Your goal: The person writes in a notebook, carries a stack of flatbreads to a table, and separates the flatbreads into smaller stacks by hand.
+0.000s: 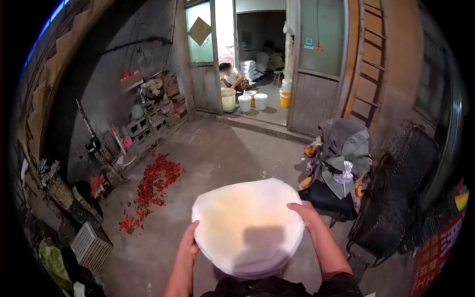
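Observation:
A large, rounded white pad or cushion (237,208), faintly yellowish on top, is held in front of my body with a dark shadow across its lower part. My left hand (190,237) grips its left edge, thumb on the rim and fingers mostly hidden beneath. On the right edge my right hand (304,213) holds on the same way, its thumb lying over the top. What the object is made of cannot be told.
Red peppers (156,183) are spread on the floor at left, near a wicker basket (91,247) and bricks (153,116). A clothes-covered chair (341,158) stands right. A person (231,79) crouches in the doorway beside buckets (245,103). A ladder (368,64) leans nearby.

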Tool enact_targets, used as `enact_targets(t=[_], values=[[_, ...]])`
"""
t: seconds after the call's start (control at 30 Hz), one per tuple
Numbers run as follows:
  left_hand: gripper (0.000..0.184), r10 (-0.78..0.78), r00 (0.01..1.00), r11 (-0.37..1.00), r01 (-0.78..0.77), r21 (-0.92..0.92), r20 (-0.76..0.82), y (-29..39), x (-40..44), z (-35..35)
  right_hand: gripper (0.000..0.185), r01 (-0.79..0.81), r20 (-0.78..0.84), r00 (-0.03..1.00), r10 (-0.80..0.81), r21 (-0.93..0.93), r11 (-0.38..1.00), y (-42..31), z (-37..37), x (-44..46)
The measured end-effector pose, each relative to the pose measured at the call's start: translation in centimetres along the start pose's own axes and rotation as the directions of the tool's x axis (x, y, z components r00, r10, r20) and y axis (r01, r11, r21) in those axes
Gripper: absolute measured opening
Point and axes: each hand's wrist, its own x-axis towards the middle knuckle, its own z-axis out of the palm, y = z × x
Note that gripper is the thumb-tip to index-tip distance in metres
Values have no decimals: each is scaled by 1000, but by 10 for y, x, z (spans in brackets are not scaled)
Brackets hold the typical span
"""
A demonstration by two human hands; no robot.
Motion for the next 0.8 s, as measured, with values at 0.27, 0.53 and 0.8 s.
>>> enact_targets(t=[0.27,0.53,0.8], values=[[50,81,996,997,-81,-8,-35,95,209,9,37,-19,76,997,18,14,1000,-82,70,212],[48,-84,992,996,81,35,97,162,435,109,40,16,-141,990,-12,29,999,-153,31,389],[49,-82,984,995,73,60,157,189,662,219,43,-23,-201,979,30,34,999,-221,-30,626]])
